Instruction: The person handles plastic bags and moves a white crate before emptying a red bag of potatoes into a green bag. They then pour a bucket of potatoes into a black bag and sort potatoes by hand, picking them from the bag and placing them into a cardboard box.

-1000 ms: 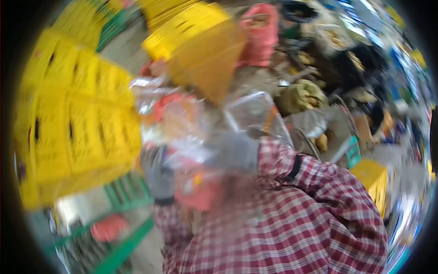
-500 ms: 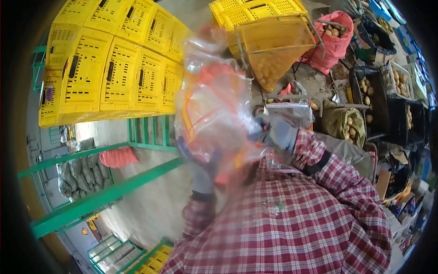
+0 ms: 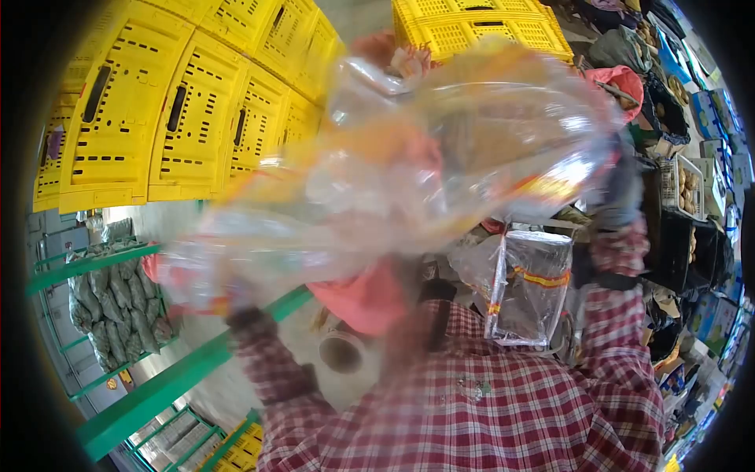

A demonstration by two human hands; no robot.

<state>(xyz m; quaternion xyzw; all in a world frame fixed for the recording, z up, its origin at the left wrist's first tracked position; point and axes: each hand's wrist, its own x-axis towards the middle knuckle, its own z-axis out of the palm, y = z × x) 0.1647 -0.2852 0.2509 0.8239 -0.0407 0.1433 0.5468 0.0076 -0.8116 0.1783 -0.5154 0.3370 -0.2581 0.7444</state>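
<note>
A large clear plastic bag with orange and red printing is spread across the middle, blurred by motion. My right hand, in a grey glove, is closed at the bag's right end and is blurred. At the lower left end, my left hand grips the plastic, its fingers mostly covered by the bag and smeared. Both arms are stretched wide apart in plaid sleeves with dark cuffs. Below the bag's right half is a clear plastic-covered frame with an orange stripe.
Yellow crates are stacked at left, more yellow crates at top. A green rail crosses the lower left. A round container and pink material lie beneath the bag. Black containers and a potato crate stand right.
My hands have moved far apart, the left leftward and the right rightward and up. The bunched plastic has spread out between them. The view has shifted, bringing the yellow crates closer.
</note>
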